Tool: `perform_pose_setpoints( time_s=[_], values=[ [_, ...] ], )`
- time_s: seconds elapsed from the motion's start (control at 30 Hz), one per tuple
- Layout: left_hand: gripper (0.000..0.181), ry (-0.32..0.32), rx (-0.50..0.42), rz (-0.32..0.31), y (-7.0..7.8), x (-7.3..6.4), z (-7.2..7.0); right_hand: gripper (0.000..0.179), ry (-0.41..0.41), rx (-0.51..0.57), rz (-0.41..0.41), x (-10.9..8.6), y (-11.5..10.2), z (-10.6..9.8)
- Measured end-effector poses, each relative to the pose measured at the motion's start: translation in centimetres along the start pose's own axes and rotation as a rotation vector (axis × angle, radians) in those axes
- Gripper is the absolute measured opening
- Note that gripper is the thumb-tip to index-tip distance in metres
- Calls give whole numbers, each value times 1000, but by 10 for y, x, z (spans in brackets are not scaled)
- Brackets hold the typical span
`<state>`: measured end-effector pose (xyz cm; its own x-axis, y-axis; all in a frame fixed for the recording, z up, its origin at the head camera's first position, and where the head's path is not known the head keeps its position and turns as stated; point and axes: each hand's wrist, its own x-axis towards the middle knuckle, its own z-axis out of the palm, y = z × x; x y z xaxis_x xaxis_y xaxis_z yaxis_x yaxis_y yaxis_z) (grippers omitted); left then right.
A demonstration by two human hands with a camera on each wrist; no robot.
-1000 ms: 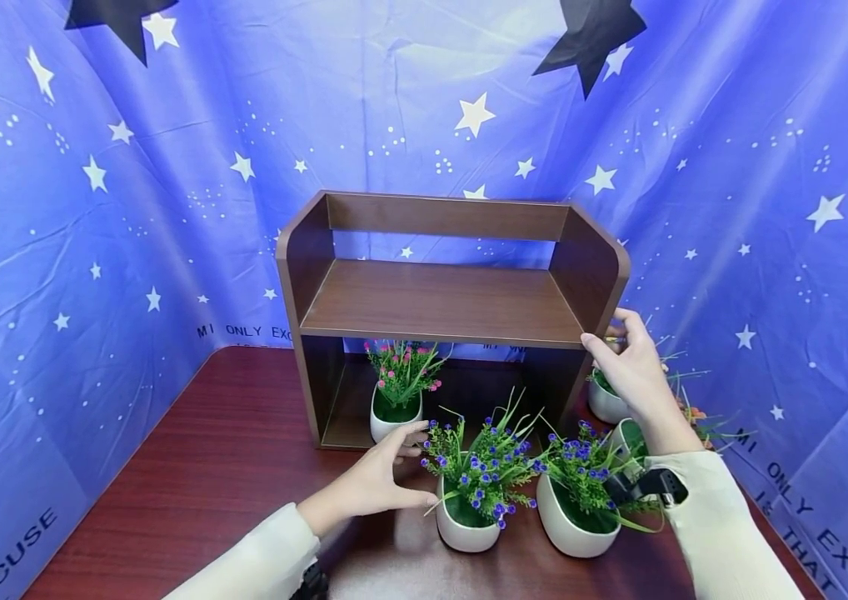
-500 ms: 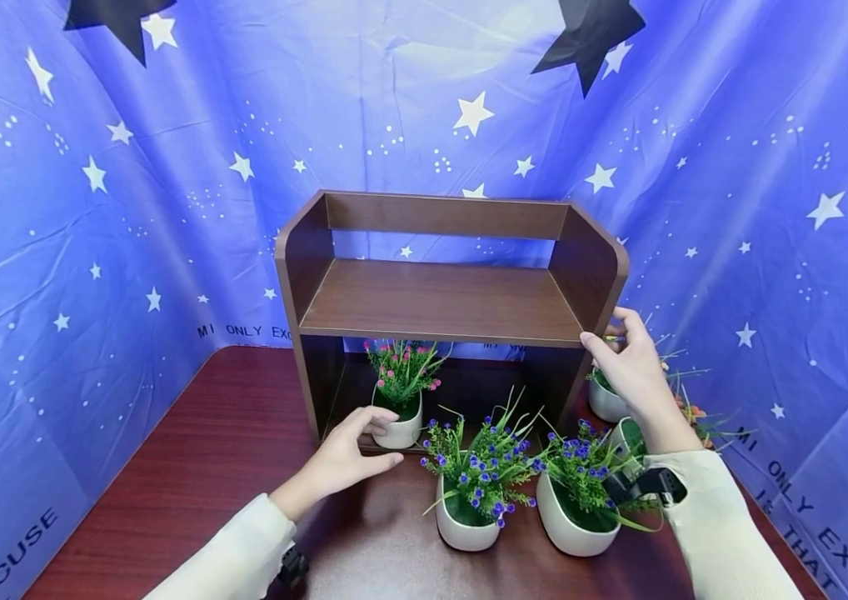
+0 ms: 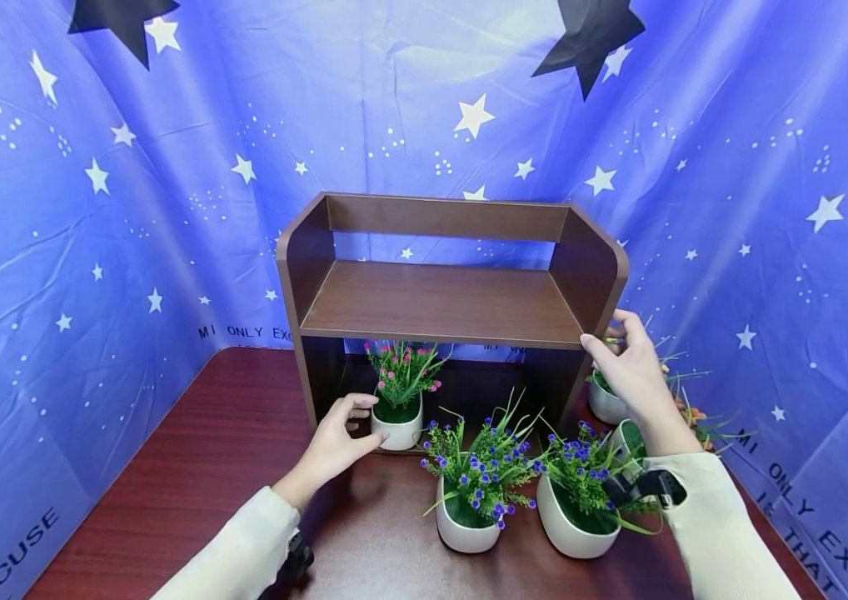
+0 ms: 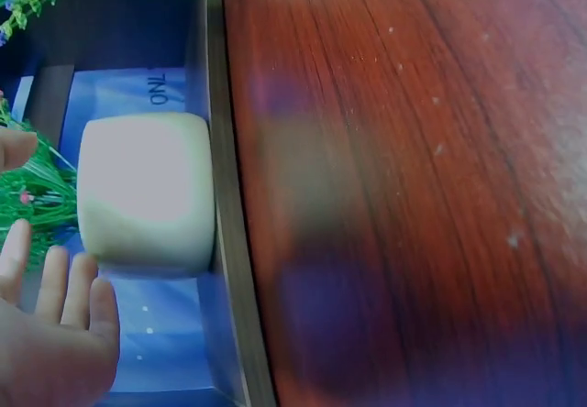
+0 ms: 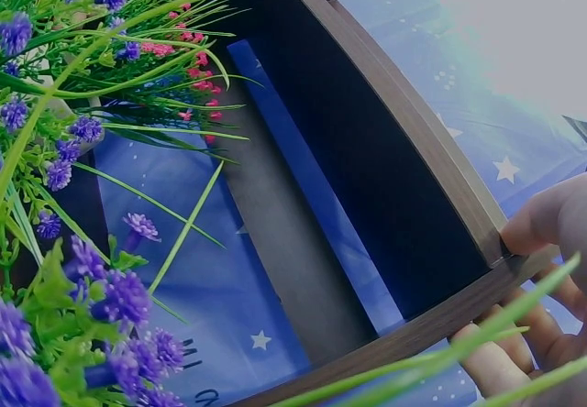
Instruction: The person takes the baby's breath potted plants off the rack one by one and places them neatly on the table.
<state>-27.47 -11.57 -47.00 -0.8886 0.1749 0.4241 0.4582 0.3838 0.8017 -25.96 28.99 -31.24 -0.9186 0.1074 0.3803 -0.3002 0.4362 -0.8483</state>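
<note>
A white pot with pink flowers [image 3: 397, 425] stands in the lower compartment of a brown two-tier wooden shelf [image 3: 439, 304], near its front edge. My left hand [image 3: 337, 437] is at the pot's left side, thumb and fingers spread apart around it; in the left wrist view its fingers [image 4: 78, 297] are extended beside the white pot [image 4: 147, 196]. My right hand [image 3: 628, 367] grips the shelf's right side panel, thumb on the front edge and fingers around the outside, as the right wrist view also shows. Two white pots with purple flowers [image 3: 469, 529] [image 3: 577, 529] stand in front of the shelf.
More potted plants, among them a white pot [image 3: 607, 404], stand right of the shelf, partly hidden behind my right arm. The dark red table [image 3: 192, 467] extends to the left. A blue star-printed curtain [image 3: 169, 167] surrounds the table at the back and sides.
My left hand has moved left, from beside the middle purple-flowered pot to the left side of the pink-flowered pot. The right hand and the shelf have stayed in place.
</note>
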Motion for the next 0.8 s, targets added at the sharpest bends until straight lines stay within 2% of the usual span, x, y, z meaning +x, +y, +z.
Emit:
perform_pose_setpoints(
  time_s=[0.1,0.2,0.37,0.6,0.8],
  values=[
    [58,37,2,-32,-4,4,4,55,2,-6,1,-1,0,0],
    [67,36,-4,-58,-9,8,8,55,8,-11,1,-2,-1,0],
    [86,-10,-37,-117,-16,18,13,54,7,-15,-9,-1,-1,0],
    [101,-84,-102,-254,-22,30,16,54,-1,-17,-22,-1,-1,0],
    [115,-156,-102,-285,-23,37,21,54,-5,-21,-22,0,2,0]
  ],
)
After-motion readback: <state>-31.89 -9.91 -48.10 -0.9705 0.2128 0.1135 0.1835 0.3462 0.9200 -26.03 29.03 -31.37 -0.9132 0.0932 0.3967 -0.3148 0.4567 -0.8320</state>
